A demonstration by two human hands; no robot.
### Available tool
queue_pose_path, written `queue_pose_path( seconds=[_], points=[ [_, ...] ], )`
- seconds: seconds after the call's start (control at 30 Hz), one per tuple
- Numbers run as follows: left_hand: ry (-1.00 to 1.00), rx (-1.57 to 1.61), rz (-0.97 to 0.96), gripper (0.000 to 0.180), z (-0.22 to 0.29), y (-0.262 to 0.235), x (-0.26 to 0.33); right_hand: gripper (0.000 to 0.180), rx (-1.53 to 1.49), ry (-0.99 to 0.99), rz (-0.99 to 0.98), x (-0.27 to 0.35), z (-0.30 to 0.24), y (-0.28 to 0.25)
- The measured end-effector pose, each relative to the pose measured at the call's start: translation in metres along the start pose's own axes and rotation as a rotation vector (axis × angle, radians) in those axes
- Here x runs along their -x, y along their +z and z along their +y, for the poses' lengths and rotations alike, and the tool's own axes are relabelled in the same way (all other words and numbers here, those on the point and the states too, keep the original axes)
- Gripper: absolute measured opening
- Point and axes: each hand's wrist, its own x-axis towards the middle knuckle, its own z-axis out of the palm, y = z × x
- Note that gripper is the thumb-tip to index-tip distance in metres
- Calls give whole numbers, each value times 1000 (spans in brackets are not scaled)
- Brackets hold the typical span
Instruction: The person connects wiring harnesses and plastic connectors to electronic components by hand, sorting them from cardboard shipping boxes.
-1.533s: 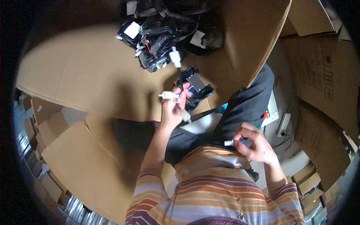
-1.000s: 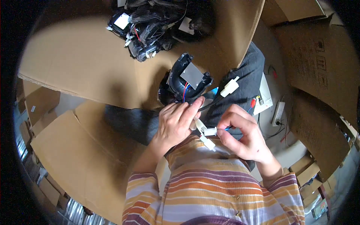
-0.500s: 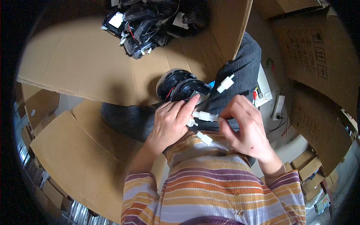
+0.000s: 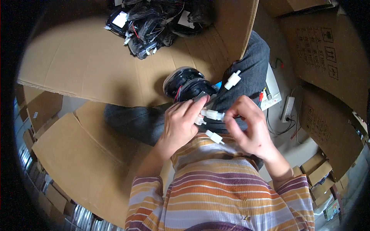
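Note:
My left hand (image 4: 180,125) is closed around the near ends of white plastic plug connectors (image 4: 210,114), a second one peeking out under its fingers. My right hand (image 4: 250,125) pinches the far end of the upper connector between thumb and forefinger. Just beyond my left hand lie two black round units (image 4: 194,87) with thin red wires, partly hidden by my fingers. A grey flat piece shows by my left fingertip. One loose white connector (image 4: 215,137) rests against my striped shirt, another white connector (image 4: 232,80) on my jeans.
A large cardboard sheet (image 4: 84,65) spreads ahead of me, with a heap of black bagged units (image 4: 154,29) at its far side. Cardboard boxes (image 4: 320,50) stand at the right, near a white power strip (image 4: 287,109) with cables on the floor.
Both hands have shifted slightly, the left one up and to the right. The round units tilted a little. The loose connector by my shirt has turned and moved slightly up and right.

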Motion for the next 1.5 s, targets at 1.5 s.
queue_pose_path(
  seconds=[1.5],
  points=[
    [-62,167,339,26,11,-6,10,5,-312,110,-53,-1,-2,-38]
  ],
)
